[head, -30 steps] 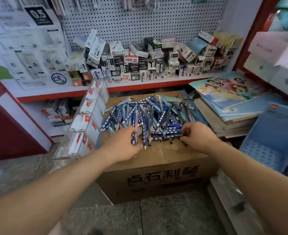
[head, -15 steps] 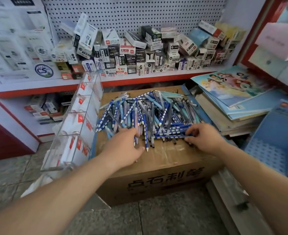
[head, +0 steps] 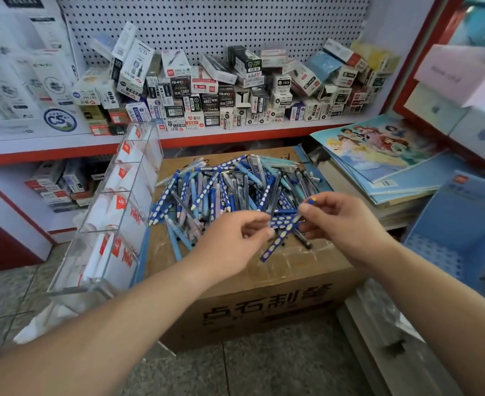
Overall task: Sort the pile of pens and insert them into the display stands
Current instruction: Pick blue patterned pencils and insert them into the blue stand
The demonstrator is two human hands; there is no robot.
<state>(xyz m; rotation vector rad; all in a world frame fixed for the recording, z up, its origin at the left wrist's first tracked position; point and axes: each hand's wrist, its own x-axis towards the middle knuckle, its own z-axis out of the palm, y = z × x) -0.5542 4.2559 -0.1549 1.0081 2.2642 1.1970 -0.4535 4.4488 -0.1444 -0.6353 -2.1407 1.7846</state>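
**Both hands on one spotted pen above the pile**

Closest in, two bare forearms reach forward over a grey tiled floor [head: 264,372]. Next comes a cardboard box [head: 264,307] with dark print on its front face.

Over the box's near edge the left hand [head: 232,241] is curled, thumb and forefinger pinching the middle of a blue spotted pen [head: 277,241]. The right hand [head: 347,224] grips the same pen near its upper end, between thumb and forefinger, its other fingers bent beneath. The pen slants, upper end at the right hand, lower end hanging free above the box top. Whether the right hand holds a second pen as well cannot be told.

Just behind the hands, the pile of pens [head: 224,190] covers the box top: blue spotted ones, pale blue ones and dark ones, lying crosswise.

A clear stand [head: 112,232] with stepped compartments leans against the box's left side. To the right lies a stack of books [head: 378,155], and beside it a blue basket [head: 461,232].

Farthest back, a shelf [head: 235,132] carries small cartons [head: 221,90] in front of a white pegboard [head: 221,21].
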